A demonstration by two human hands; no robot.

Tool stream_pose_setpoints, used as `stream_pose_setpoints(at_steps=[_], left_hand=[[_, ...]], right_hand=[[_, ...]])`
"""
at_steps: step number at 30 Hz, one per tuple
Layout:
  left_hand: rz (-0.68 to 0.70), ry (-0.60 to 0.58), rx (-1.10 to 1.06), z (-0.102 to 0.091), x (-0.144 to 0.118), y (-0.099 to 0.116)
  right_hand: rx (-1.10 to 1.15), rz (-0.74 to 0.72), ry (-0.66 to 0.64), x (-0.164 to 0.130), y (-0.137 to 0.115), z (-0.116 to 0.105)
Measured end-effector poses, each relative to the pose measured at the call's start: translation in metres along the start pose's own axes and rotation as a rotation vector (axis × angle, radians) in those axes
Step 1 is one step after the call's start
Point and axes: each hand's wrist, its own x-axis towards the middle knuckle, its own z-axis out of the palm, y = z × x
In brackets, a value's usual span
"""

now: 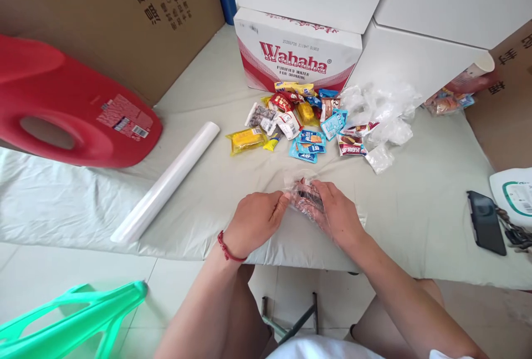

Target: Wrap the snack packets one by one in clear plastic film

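Observation:
My left hand [260, 218], with a red cord on its wrist, pinches the left edge of a clear plastic bag [310, 216]. Through the film shows a brownish-pink snack packet [306, 193] with a dark band. My right hand [337, 212] curls over the packet's right side; clear film also shows by that wrist, and I cannot tell if the hand is inside the bag. Both hands are low over the cloth-covered table. Just beyond them lie blue snack packets [308, 145], a yellow-wrapped snack [248, 140] and a maroon-and-white packet [351, 144].
Crumpled clear bags [384, 107] lie right of the snack pile, before a Wahaba-style white-and-red carton [299, 54] lettered "Wahaha". A plastic film roll [166, 181] and a red jug [83, 109] are at left. A black phone [487, 223] lies at right; a green stool [78, 320] stands below.

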Motion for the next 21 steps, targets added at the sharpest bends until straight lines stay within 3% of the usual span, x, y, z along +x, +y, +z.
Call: stream_pose_setpoints(at_steps=[6, 10, 15, 19, 21], left_hand=[[-0.165, 0.298, -0.193, 0.013, 0.013, -0.003], [-0.205, 0.500, -0.529, 0.023, 0.025, -0.003], [-0.308, 0.383, -0.931, 0.037, 0.033, 0.001], [-0.294, 0.341, -0.994, 0.039, 0.033, -0.008], [-0.280, 0.391, -1.009, 0.035, 0.033, -0.020]], right_hand=[[-0.036, 0.015, 0.078, -0.004, -0.013, 0.003], [-0.083, 0.016, 0.080, -0.004, -0.018, 0.012], [-0.125, -0.048, 0.104, -0.005, -0.018, 0.021], [-0.120, -0.069, 0.102, -0.006, -0.017, 0.023], [-0.115, -0.062, 0.109, -0.006, -0.017, 0.024]])
